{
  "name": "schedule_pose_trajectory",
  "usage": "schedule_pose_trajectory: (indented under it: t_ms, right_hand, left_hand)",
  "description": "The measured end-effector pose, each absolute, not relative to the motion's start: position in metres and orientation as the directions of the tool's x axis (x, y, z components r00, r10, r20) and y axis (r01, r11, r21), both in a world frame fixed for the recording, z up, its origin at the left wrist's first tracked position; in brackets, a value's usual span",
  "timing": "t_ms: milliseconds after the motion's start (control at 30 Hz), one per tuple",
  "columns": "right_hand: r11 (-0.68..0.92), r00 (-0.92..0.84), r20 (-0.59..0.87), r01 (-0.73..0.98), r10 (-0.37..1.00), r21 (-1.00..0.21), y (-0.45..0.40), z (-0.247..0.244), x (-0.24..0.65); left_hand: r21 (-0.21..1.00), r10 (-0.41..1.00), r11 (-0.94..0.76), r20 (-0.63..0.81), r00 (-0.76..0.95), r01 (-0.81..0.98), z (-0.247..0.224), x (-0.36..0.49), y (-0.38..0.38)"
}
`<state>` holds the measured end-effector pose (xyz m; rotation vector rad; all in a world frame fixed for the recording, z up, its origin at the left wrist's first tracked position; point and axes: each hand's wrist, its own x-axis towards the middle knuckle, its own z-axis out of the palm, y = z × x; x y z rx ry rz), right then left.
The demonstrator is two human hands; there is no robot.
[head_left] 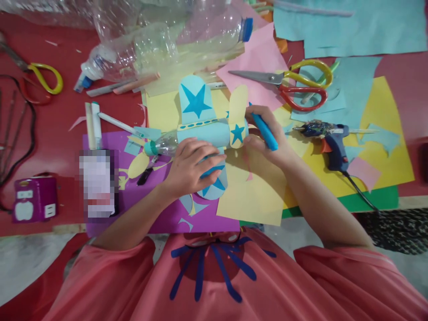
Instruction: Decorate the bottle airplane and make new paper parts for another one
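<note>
Paper-wrapped plastic bottle (203, 132) under left hand (191, 166), clasp unclear; blue marker (264, 130) gripped in right hand (278, 133) beside bottle's base; stray strokes possible from rolling.

Rightward obstacles: scissors (281, 80), glue gun (332, 145)

The bottle (167, 145) had pale blue paper (200, 136) with darker blue stars (195, 103), a pale yellow band (200, 124) dashed in blue, and a green cap (150, 148). The marker (265, 132) was bright blue, the glue gun (335, 156) navy with an orange trigger (326, 146), the shirt (150, 285) coral with blue streaks (199, 272).
</note>
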<state>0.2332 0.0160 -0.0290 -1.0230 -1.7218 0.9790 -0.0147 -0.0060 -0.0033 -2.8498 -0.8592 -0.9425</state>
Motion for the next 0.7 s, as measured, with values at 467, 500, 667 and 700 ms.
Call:
schedule_pose_trajectory:
  t_ms: [467,500,667,700]
  right_hand:
    - [0.379,-0.382,0.236,0.361,0.894,-0.852,0.022,-0.029,0.243]
    - [0.379,-0.381,0.238,0.355,0.894,-0.855,0.022,-0.025,0.243]
    - [0.358,-0.248,0.289,0.311,0.925,-0.880,0.033,-0.008,0.252]
    - [0.345,-0.202,0.293,0.318,0.935,-0.883,0.039,-0.005,0.256]
  left_hand:
    - [0.210,0.521,-0.840,0.570,0.636,0.500,-0.008,-0.016,-0.007]
    - [0.205,0.518,-0.839,0.582,0.627,0.503,-0.008,-0.016,-0.007]
    - [0.195,0.492,-0.829,0.700,0.517,0.525,-0.008,-0.015,-0.009]
    - [0.200,0.489,-0.824,0.722,0.489,0.530,-0.009,-0.015,-0.009]
